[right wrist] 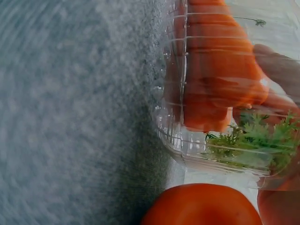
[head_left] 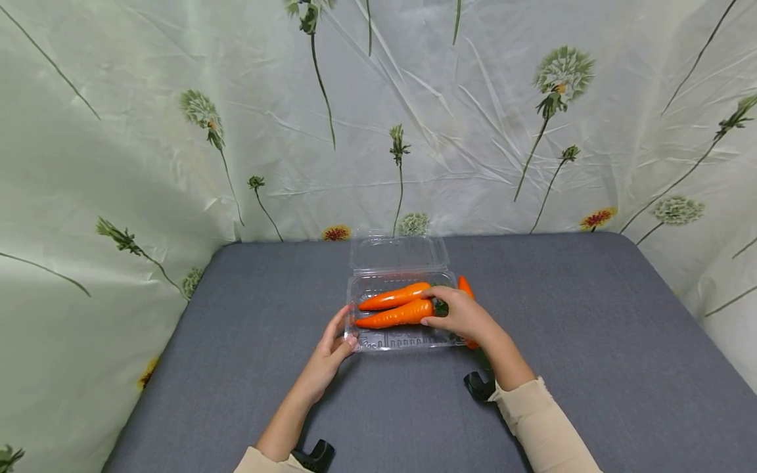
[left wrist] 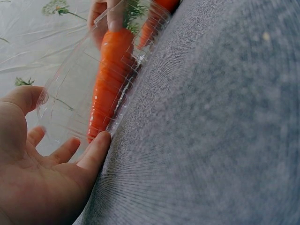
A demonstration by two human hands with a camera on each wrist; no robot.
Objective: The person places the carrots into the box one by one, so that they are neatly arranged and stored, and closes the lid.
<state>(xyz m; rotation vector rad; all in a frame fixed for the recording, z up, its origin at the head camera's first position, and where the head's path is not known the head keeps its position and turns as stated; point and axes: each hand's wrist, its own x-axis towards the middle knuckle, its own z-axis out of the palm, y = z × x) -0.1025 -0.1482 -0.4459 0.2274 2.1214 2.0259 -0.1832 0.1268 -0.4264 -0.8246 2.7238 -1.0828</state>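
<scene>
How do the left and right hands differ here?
The left hand holds the clear container by its left end, while the right hand pinches the nearer carrot at its leafy end. The left hand is at the container's edge; the right hand reaches over its interior. Both have beige sleeves.

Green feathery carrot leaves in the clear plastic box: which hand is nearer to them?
The right hand, beside the leaves; the left hand grips the box at its opposite end, near the tips of two orange carrots.

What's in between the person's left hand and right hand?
The near carrot and the far carrot, both in the open clear box, lie between the left hand and the right hand, as the head view shows.
</scene>
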